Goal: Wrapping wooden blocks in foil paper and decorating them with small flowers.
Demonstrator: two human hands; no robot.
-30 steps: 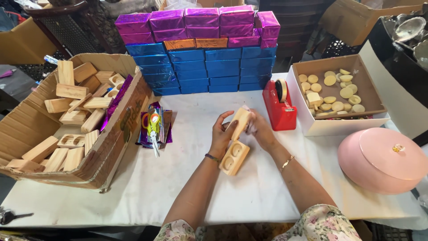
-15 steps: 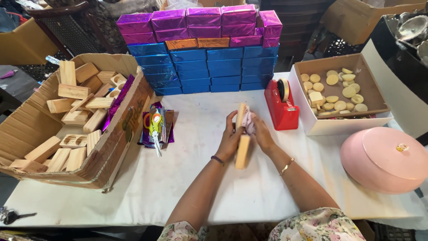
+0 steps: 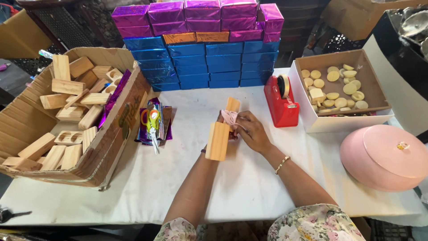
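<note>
Both hands meet over a white-covered table (image 3: 133,187) — the right hand (image 3: 252,131) pinches a pink cloth (image 3: 230,117) against a long wooden block (image 3: 221,131), while the left hand (image 3: 217,134), mostly hidden behind the block, grips it upright; a red tape dispenser (image 3: 281,100) stands just beyond the right hand — scissors (image 3: 152,122) lie off to the left

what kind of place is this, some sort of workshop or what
Probably a small craft or gift-packing workstation. A cardboard box holds many wooden blocks, foil-wrapped boxes in purple and blue are stacked at the back, and a red tape dispenser stands on the white-covered table.
</note>
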